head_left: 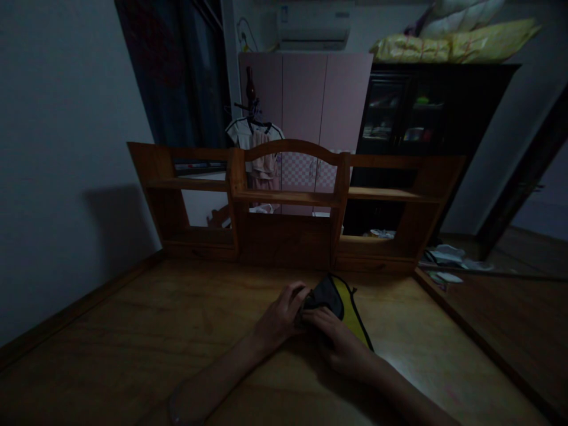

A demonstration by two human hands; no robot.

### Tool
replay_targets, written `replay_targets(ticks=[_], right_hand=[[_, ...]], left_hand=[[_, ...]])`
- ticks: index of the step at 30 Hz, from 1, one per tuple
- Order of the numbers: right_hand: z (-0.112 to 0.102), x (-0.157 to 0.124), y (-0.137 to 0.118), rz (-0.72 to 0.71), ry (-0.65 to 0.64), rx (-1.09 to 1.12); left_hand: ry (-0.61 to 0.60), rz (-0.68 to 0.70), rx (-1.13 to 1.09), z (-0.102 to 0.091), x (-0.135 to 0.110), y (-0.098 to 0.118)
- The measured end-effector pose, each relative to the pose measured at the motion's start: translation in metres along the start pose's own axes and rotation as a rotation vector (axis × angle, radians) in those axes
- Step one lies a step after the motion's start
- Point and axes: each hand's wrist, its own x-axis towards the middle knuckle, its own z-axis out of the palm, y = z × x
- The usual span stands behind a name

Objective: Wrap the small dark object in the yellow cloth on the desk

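A cloth (354,310) with one yellow side, one dark grey side and black edging lies partly folded over on the wooden surface, a small loop at its far right edge. My left hand (280,313) is closed at the cloth's left end, its fingers curled round a small dark thing that I cannot make out in the dim light. My right hand (333,338) is closed too, fingers bent over the grey fold and close against the left fingertips. What lies between the two hands is mostly hidden.
The light wooden surface (146,331) spreads around my hands. A wooden shelf unit (288,236) stands along its far edge, and a white wall (66,177) rises at left. Raised wooden edging (479,337) runs along the right, with bags (448,255) on the floor beyond.
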Motion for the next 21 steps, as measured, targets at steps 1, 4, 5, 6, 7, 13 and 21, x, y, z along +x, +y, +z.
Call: replay_targets(ticks=[1,4,5,6,7,13,21], right_hand=[[0.0,-0.001,0.0,0.007,-0.001,0.034],[-0.002,-0.002,0.002,0.063,-0.013,0.157],[-0.004,-0.003,0.003,0.086,-0.02,0.198],[-0.005,-0.003,0.004,0.105,-0.027,0.235],[-0.006,-0.003,0.005,0.121,-0.033,0.264],[-0.008,-0.004,0.012,0.155,-0.032,0.265],[-0.004,0.002,0.003,0.025,0.038,0.081]], left_hand=[[-0.005,-0.003,0.003,0.0,0.0,0.0],[-0.017,-0.006,0.007,-0.001,0.0,0.001],[-0.019,-0.008,0.008,-0.001,0.0,0.002],[-0.021,-0.009,0.008,-0.001,0.0,0.002],[-0.019,-0.01,0.007,-0.001,0.0,0.002],[0.02,-0.015,-0.026,0.001,0.001,0.003],[0.108,-0.221,-0.26,-0.004,0.009,0.01]])
